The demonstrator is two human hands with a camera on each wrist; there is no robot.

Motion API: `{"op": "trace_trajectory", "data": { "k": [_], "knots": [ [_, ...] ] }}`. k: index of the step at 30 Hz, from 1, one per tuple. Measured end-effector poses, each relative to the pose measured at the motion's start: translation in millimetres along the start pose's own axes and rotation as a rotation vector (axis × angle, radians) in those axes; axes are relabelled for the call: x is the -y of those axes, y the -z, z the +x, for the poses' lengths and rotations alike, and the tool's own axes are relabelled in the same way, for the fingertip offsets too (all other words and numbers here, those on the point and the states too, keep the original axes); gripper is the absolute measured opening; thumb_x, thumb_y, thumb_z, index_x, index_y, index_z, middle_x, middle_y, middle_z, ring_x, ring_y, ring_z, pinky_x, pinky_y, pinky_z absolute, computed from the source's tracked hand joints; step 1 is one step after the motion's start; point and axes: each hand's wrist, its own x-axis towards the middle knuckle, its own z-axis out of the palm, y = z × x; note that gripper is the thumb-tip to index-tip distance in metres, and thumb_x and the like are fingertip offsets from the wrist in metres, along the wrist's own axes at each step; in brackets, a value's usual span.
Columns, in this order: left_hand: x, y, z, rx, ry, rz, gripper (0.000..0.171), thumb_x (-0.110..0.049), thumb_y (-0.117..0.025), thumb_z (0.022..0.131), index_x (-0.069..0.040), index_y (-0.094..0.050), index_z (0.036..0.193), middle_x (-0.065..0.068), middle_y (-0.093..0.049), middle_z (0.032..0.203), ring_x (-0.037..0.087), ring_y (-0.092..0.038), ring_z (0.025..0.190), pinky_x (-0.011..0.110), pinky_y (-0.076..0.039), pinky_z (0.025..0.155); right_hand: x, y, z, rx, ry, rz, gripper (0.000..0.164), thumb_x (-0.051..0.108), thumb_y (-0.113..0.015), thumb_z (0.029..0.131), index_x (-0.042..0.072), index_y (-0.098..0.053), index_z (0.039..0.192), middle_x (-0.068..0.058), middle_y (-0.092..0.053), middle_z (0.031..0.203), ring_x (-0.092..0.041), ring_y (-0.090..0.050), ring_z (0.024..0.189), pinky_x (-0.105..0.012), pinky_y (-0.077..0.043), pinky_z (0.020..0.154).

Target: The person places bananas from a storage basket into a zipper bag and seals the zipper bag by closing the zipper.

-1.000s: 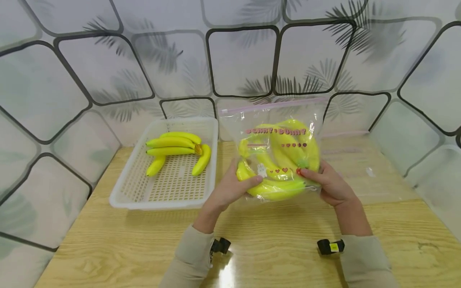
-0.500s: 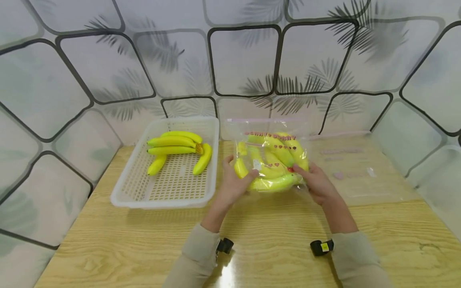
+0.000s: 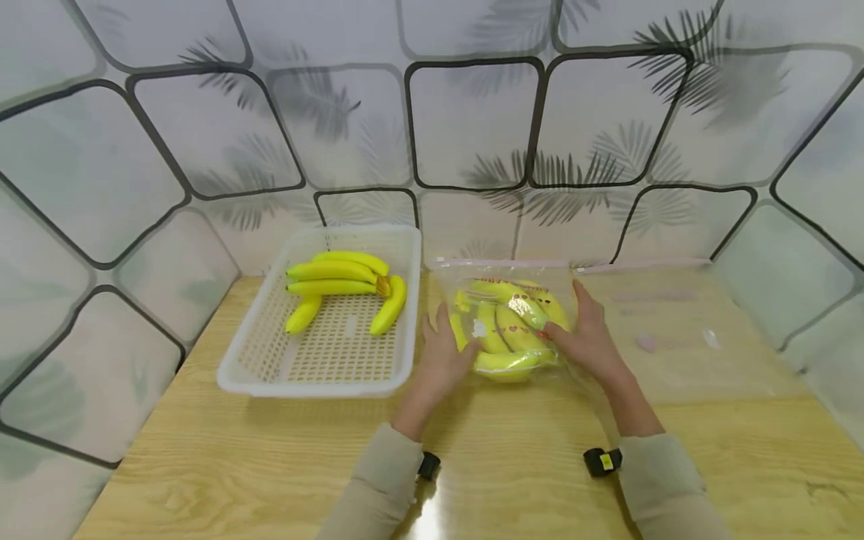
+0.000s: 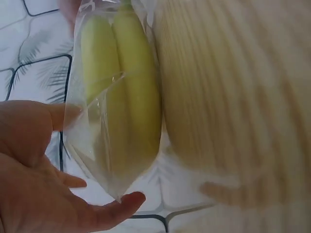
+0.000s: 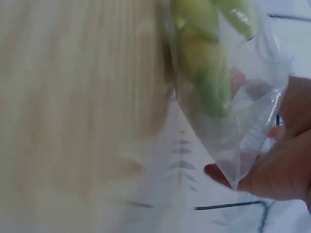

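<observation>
A clear zip bag (image 3: pixel 506 271) with pink lettering and a lilac zip lies on the table, several yellow bananas (image 3: pixel 509 361) inside. At its left side is my left hand (image 3: pixel 440 364), fingers spread and thumb near the front edge. My right hand (image 3: pixel 594 341) flanks the other side, thumb on the plastic and fingers extended behind. Two bananas (image 4: pixel 136 87) fill the bag's lower edge in the left wrist view, beside the loosely spread left fingers. From the right wrist, a bag corner (image 5: pixel 238 160) shows between the thumb and fingers, which are not curled tight.
A white perforated basket (image 3: pixel 310 388) stands to the left, holding a bunch of bananas (image 3: pixel 331 287) and loose ones. Another clear zip bag (image 3: pixel 664 360) lies flat on the right. A patterned backdrop (image 3: pixel 472 127) rises behind the wooden table (image 3: pixel 270 457).
Both hands have lowered the bag of bananas from a raised, tilted pose onto the table. The fingers have loosened and spread at its sides. The basket and flat bag have stayed put.
</observation>
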Motion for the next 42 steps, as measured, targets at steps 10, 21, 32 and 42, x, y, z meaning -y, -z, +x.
{"op": "trace_trajectory", "data": {
  "k": [10, 21, 32, 42],
  "knots": [
    [2.0, 4.6, -1.3, 0.178, -0.048, 0.294, 0.098, -0.061, -0.057, 0.092, -0.001, -0.015, 0.158, 0.032, -0.002, 0.160, 0.055, -0.017, 0.143, 0.060, -0.034, 0.110, 3.5, -19.4, 42.1, 0.334, 0.061, -0.458, 0.071, 0.051, -0.024, 0.107, 0.017, 0.012, 0.159, -0.018, 0.012, 0.164, -0.051, 0.011, 0.146, -0.086, -0.004, 0.098],
    [1.6, 0.8, 10.0, 0.190, -0.059, 0.346, 0.102, -0.062, -0.056, 0.092, 0.001, -0.011, 0.157, 0.031, -0.006, 0.160, 0.050, -0.024, 0.143, 0.054, -0.033, 0.112, 12.9, -19.7, 46.6, 0.296, 0.041, -0.607, 0.068, 0.052, -0.022, 0.107, 0.018, 0.002, 0.161, -0.022, 0.012, 0.163, -0.051, 0.007, 0.147, -0.081, -0.004, 0.104],
    [2.3, -1.7, 13.1, 0.150, -0.036, 0.393, 0.100, -0.060, -0.054, 0.095, 0.003, -0.007, 0.157, 0.032, -0.009, 0.160, 0.048, -0.029, 0.142, 0.053, -0.040, 0.108, 15.4, -18.4, 31.9, 0.380, 0.056, -0.510, 0.079, 0.070, -0.023, 0.099, 0.023, -0.010, 0.161, -0.020, 0.007, 0.164, -0.052, 0.013, 0.145, -0.083, -0.002, 0.101],
    [-0.6, 0.0, 15.9, 0.166, -0.050, 0.384, 0.102, -0.061, -0.055, 0.094, 0.006, -0.010, 0.156, 0.034, -0.020, 0.157, 0.051, -0.036, 0.137, 0.055, -0.043, 0.105, 15.5, -13.0, 30.6, 0.366, 0.043, -0.513, 0.079, 0.068, -0.024, 0.099, 0.021, -0.011, 0.161, -0.018, 0.007, 0.165, -0.050, 0.013, 0.147, -0.083, -0.002, 0.102]
  ]
}}
